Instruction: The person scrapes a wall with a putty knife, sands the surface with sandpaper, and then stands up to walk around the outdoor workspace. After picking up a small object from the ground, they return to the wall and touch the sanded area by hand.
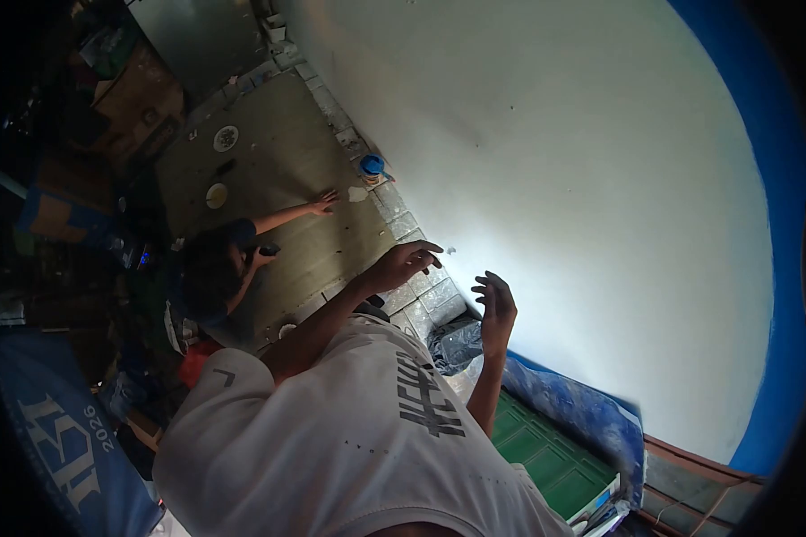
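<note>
My left hand [408, 266] is raised over the strip of grey blocks [439, 297], its fingers loosely bent and apart, with nothing visible in them. A little to the right, my right hand [497, 304] is held up in front of the pale wall [591, 206]. Its fingers curve with gaps between them and it appears to hold nothing. A small mark [450, 251] shows on the wall between the two hands. Below them, my white T-shirt [358, 430] with dark lettering fills the lower middle of the view.
Another person [210, 273] is low on the brown floor mat [287, 116], one arm stretched out, a dark object in the other hand. A blue-topped container [372, 166] stands by the wall. Two plates [226, 138] lie on the mat. A green crate [546, 447] and black plastic [457, 340] are beside me.
</note>
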`<action>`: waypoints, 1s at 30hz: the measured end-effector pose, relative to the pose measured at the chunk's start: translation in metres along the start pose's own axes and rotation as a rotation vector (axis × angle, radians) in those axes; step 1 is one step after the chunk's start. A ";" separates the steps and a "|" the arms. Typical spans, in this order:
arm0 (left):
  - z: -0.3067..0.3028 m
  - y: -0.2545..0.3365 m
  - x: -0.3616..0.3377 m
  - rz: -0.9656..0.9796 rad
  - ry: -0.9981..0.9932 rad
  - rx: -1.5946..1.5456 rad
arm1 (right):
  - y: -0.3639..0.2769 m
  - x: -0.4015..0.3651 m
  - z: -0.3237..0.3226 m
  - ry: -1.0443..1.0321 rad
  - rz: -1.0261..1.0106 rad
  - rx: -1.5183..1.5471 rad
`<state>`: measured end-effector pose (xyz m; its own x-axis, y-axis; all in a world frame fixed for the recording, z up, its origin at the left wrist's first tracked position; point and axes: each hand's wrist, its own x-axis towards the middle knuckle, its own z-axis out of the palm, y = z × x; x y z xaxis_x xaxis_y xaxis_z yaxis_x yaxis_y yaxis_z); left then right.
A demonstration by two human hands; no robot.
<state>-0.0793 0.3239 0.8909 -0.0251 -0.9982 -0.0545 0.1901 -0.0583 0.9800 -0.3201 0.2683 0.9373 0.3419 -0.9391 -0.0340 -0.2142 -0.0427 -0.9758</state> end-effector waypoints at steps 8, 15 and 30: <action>0.002 -0.003 -0.003 0.045 0.084 0.013 | 0.005 0.003 -0.009 -0.050 -0.004 0.057; 0.002 0.001 -0.011 0.123 0.151 0.166 | 0.010 0.009 -0.012 -0.114 -0.049 0.042; 0.070 -0.004 -0.084 0.014 0.545 0.056 | -0.001 0.011 -0.047 -0.432 -0.122 0.087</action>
<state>-0.1466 0.4086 0.9050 0.4919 -0.8626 -0.1181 0.1337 -0.0591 0.9893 -0.3594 0.2420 0.9477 0.7139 -0.7001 0.0131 -0.0778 -0.0978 -0.9922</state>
